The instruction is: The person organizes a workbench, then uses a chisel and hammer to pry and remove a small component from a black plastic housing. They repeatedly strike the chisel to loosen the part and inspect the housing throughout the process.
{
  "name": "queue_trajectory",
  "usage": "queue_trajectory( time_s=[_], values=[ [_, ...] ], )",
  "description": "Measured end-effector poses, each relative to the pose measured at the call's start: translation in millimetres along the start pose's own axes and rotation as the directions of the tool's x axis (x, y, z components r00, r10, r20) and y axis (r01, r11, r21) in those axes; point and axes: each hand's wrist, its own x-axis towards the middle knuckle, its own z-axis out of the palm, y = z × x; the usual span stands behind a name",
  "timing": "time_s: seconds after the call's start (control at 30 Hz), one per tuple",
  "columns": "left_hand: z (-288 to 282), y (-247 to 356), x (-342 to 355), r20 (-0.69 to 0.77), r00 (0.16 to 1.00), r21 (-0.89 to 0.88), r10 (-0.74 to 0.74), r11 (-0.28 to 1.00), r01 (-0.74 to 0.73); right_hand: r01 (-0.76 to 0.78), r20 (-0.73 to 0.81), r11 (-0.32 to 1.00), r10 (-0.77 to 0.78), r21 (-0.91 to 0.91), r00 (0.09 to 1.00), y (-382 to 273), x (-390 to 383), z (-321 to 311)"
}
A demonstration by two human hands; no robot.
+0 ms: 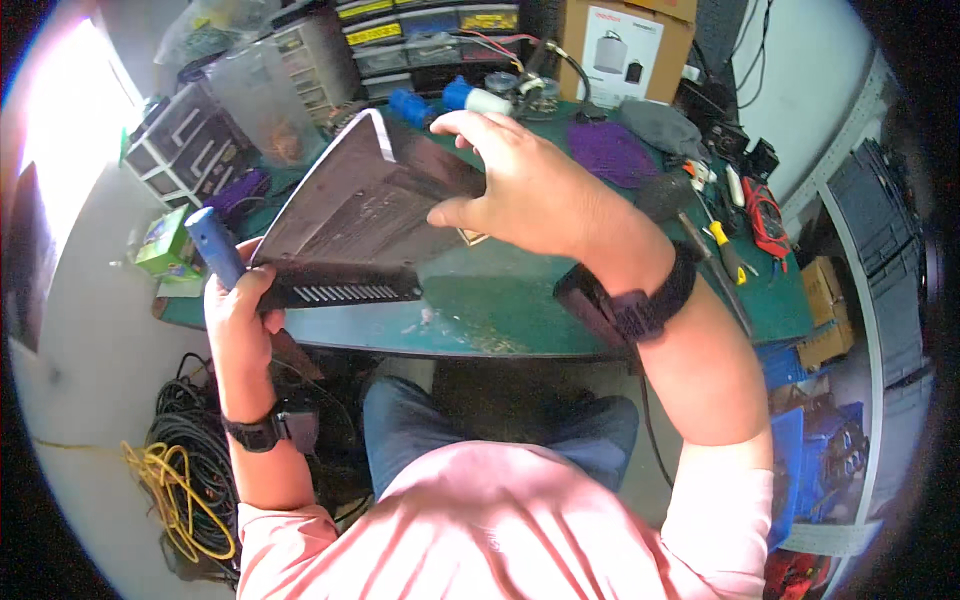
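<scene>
A dark, box-shaped metal cover (340, 215) with a pale edge and a slotted flange is held tilted above the table's near edge. My left hand (238, 300) is closed on its lower left corner. The same hand also keeps hold of a tool with a blue handle (215, 245), which sticks up past the thumb; its working end is hidden. At the cover's right side, my right hand (510, 175) curves round the edge, thumb below and fingers above. Part of that grip is hidden by the hand itself.
Beneath the cover is a green table (500, 305) with some pale debris. Tools including a yellow-handled screwdriver (720, 236) and red-handled pliers (768, 220) lie at right. Behind stand drawer units (400, 50) and a cardboard box (625, 50). Coiled cables (185, 480) lie at lower left.
</scene>
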Motion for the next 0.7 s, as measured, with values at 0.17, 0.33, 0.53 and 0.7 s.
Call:
queue_trajectory(
  time_s=[0.17,0.33,0.53,0.7],
  values=[
    [-36,-31,18,-0.132,0.99,-0.019,-0.048,0.999,0.046,0.017,-0.076,0.972,0.001,0.235,0.997,-3,-8,-2],
    [-50,-47,28,-0.136,0.987,-0.057,-0.09,0.995,0.083,-0.323,-0.123,0.618,0.569,0.717,0.813,54,-41,24],
    [-61,-59,27,-0.135,0.985,-0.069,-0.107,0.993,0.098,-0.635,0.383,0.415,0.542,0.652,0.748,57,-25,104],
    [-69,-65,23,-0.126,0.982,-0.078,-0.141,0.988,0.132,-0.619,0.375,0.379,0.544,0.688,0.75,52,-6,132]
  ],
)
